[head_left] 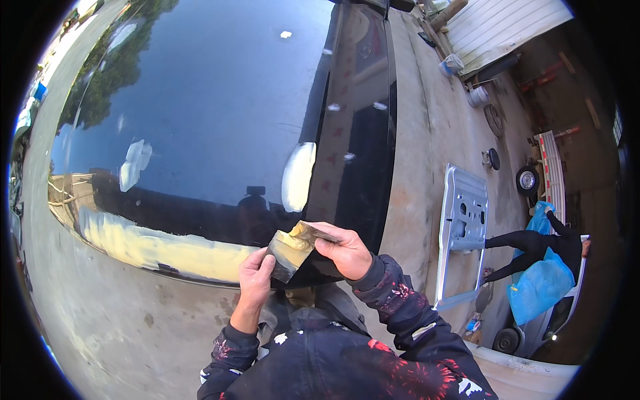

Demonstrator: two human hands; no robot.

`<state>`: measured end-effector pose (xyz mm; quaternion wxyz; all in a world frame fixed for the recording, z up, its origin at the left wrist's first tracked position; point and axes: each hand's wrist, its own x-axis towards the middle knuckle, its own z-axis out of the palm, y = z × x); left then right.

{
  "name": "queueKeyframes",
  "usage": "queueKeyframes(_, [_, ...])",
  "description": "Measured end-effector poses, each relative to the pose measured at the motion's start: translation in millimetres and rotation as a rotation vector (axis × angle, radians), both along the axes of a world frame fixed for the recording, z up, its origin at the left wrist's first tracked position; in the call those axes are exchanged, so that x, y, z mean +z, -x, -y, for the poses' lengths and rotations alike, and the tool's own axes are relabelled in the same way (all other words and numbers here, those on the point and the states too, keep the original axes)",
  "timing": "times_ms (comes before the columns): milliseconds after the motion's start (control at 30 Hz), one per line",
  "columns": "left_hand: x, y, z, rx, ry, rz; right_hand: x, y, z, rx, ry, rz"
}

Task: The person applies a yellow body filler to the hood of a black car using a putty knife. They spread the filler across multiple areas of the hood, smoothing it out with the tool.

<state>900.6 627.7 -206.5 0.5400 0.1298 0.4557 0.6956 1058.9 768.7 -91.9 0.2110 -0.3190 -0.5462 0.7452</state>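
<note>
My left hand (255,277) is closed on the side of a flat putty board (285,269), which is smeared with pale yellow filler. In my right hand (348,253) is a thin putty spreader (323,233), its edge at a yellow lump of filler (301,235) by the board's far edge. Both tools are over the near right corner of a glossy black car panel (220,113). A long yellow filler strip (180,255) runs along the panel's near edge. An oval filler patch (299,177) lies just beyond my hands, and a paler smear (135,164) is farther left.
On the concrete floor to the right stands or lies a bare metal door shell (461,230). Beyond it, a person in dark clothes (543,250) is near blue plastic sheeting (541,287). Buckets (477,97) and a tire (493,120) sit farther back.
</note>
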Motion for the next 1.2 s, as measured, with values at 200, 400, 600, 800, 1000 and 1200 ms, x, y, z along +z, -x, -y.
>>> queueKeyframes(200, [19.2,-16.3,-6.7,0.292,-0.150,0.156,-16.0,-33.4,-46.1,0.380,-0.553,0.314])
queueKeyframes(400, [22.7,-58.4,-1.3,0.509,-0.077,0.097,-80.1,-59.1,-134.5,0.264,-1.510,0.580])
queueKeyframes(600, [13.2,-123.6,12.0,0.645,0.045,0.039,-139.0,-33.1,-198.5,0.383,-1.769,0.260])
queueKeyframes(800, [4.4,-149.0,25.2,0.702,0.135,0.024,-155.3,-18.1,-215.1,0.386,-1.797,0.235])
queueKeyframes(1000, [4.7,-150.1,16.3,0.706,0.141,-0.008,-160.6,-17.8,-212.7,0.436,-1.750,0.280])
queueKeyframes(1200, [11.4,-147.8,-1.2,0.647,0.096,0.019,-139.6,-17.5,-205.2,0.505,-1.721,0.391])
